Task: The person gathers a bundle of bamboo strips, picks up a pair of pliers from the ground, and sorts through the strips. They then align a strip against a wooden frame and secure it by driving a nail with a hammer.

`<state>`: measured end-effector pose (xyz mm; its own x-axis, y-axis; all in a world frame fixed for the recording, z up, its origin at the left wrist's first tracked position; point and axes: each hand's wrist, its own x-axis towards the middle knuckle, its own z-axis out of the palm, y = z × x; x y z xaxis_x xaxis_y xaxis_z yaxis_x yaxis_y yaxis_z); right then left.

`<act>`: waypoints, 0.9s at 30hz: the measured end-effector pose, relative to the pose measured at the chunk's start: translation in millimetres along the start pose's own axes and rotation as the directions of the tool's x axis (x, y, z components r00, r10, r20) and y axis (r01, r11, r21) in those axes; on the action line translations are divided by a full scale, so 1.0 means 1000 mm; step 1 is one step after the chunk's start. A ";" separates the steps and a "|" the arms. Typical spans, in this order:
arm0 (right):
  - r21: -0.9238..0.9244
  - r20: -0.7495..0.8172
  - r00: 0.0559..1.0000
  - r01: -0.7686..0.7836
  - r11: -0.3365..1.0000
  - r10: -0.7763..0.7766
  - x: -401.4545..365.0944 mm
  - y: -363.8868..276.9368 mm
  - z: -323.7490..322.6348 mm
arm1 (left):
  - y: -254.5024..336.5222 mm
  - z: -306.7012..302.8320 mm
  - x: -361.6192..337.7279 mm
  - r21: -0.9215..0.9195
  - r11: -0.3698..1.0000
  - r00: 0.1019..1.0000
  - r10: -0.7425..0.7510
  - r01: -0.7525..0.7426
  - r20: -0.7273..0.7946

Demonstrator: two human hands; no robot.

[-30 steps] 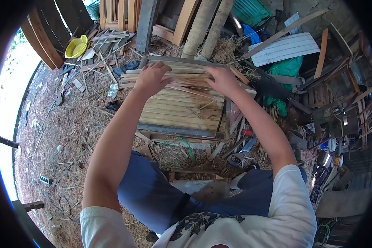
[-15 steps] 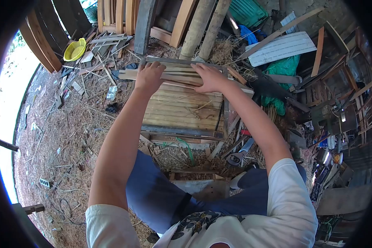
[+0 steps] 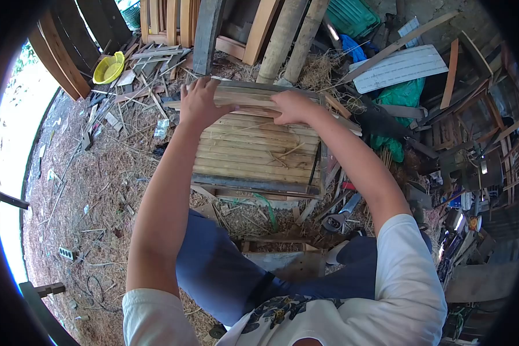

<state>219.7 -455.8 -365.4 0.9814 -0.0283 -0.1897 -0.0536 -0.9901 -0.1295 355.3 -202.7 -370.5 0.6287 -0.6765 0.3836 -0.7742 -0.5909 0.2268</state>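
Note:
A low slatted panel (image 3: 248,153) of pale bamboo or wood strips, set in a dark frame, lies in front of me. Several loose wooden strips (image 3: 251,102) lie across its far end, under and between my hands. My left hand (image 3: 199,106) is over the far left corner, fingers apart and thumb stretched toward the middle. At the far right, my right hand (image 3: 299,108) has its fingers bent around the strips' edges; the fingertips are partly hidden. A few thin splinters (image 3: 286,153) are scattered on the slats.
A yellow basin (image 3: 108,68) and scrap wood (image 3: 150,60) lie at the far left. Posts (image 3: 284,43) rise behind the panel. A handsaw (image 3: 341,214) lies right of my knees, near a white board (image 3: 401,68) and green plastic (image 3: 395,147) farther off.
My left hand has shifted slightly left and its thumb has spread away from the fingers. My right hand's fingers have drawn in closer on the strips. The view has moved a little.

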 end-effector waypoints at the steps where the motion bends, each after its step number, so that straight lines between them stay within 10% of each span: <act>1: -0.030 -0.052 0.998 0.026 0.999 -0.028 0.002 0.002 0.005 | -0.001 -0.001 -0.001 -0.006 1.000 0.999 -0.019 0.019 -0.031; 15: 0.046 -0.092 0.995 0.026 0.999 -0.021 -0.001 0.016 -0.012 | -0.025 -0.026 -0.006 -0.032 0.998 0.861 -0.065 0.056 -0.505; 27: 0.286 -0.150 0.985 -0.040 0.957 0.086 -0.047 0.058 -0.040 | -0.018 -0.024 -0.001 -0.186 0.981 0.796 -0.067 -0.058 -0.601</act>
<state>177.7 -517.0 -324.9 0.9897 -0.1336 -0.0517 -0.1431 -0.9077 -0.3945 367.3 -181.0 -353.1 0.5083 -0.2349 0.8285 -0.8093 -0.4590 0.3665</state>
